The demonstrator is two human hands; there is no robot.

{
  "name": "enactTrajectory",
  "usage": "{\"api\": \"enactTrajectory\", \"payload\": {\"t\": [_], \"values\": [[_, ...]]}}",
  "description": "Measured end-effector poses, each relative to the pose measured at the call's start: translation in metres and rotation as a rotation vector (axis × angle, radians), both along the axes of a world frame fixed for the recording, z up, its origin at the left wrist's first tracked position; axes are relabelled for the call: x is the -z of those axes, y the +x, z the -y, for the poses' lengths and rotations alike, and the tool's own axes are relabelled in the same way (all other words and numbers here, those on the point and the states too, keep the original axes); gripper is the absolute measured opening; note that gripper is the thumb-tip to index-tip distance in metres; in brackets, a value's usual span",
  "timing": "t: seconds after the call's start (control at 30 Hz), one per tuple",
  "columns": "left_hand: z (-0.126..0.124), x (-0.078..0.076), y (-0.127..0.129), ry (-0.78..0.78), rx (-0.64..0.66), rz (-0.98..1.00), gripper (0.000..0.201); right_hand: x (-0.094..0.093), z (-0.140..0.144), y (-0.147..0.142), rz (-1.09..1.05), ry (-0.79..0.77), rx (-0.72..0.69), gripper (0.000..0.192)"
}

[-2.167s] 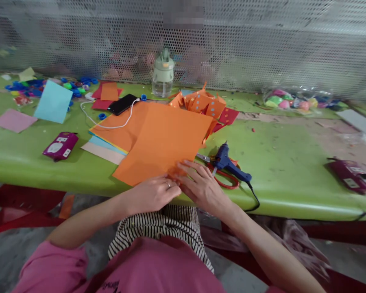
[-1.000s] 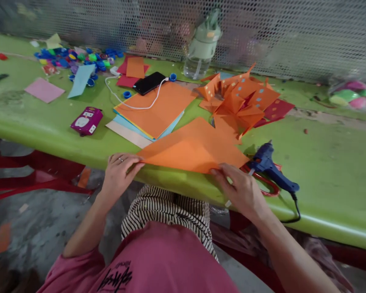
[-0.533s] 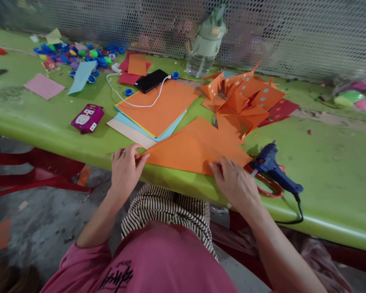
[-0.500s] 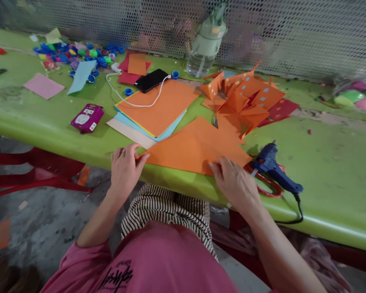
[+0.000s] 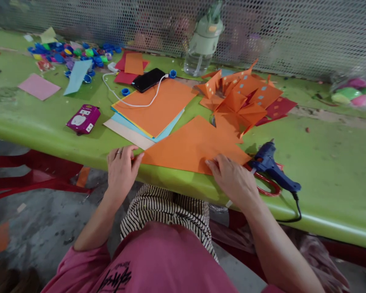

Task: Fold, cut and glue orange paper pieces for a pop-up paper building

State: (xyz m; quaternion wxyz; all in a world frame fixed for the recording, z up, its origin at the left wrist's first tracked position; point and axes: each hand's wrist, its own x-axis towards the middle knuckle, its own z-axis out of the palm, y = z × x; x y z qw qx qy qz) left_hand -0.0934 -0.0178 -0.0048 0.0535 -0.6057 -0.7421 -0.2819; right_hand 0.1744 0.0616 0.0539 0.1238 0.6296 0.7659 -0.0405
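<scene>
A folded sheet of orange paper (image 5: pixel 189 144) lies along the near edge of the green table, its peak pointing away from me. My left hand (image 5: pixel 122 166) pinches its left corner between thumb and fingers. On the paper's near edge, right of the middle, my right hand (image 5: pixel 233 177) presses with thumb and fingertips together. A blue hot glue gun (image 5: pixel 273 169) rests just right of that hand, above red-handled scissors (image 5: pixel 266 186) that are partly covered. Behind the sheet sit several folded orange paper pieces (image 5: pixel 238 99) with small pale squares on some.
A stack of coloured paper (image 5: pixel 161 108) carries a black phone (image 5: pixel 149 80) and white cable. A purple socket adapter (image 5: pixel 83 119) lies to the left. Farther back are a water bottle (image 5: pixel 203 44) and many bottle caps (image 5: pixel 70 53). A perforated metal panel (image 5: pixel 277 36) stands behind the table.
The view has shifted slightly, so things appear a little farther left. Both hands keep their places on the orange paper.
</scene>
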Motion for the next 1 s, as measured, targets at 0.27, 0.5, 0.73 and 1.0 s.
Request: {"api": "enactTrajectory", "payload": {"t": [0.27,0.5,0.73,1.0], "values": [[0.000,0.001,0.000,0.024,0.018,-0.031,0.026,0.001,-0.003,0.004,-0.036,0.000,-0.007,0.034],[0.002,0.003,0.001,0.029,-0.003,-0.040,0.028,-0.001,-0.008,0.004,-0.066,-0.010,0.023,0.036],[0.003,0.004,0.002,0.039,0.002,-0.020,0.027,0.000,-0.010,0.004,-0.086,-0.001,0.025,0.036],[0.005,0.012,-0.004,0.102,0.073,0.043,0.025,0.005,-0.016,0.006,-0.148,0.024,0.020,0.036]]}}
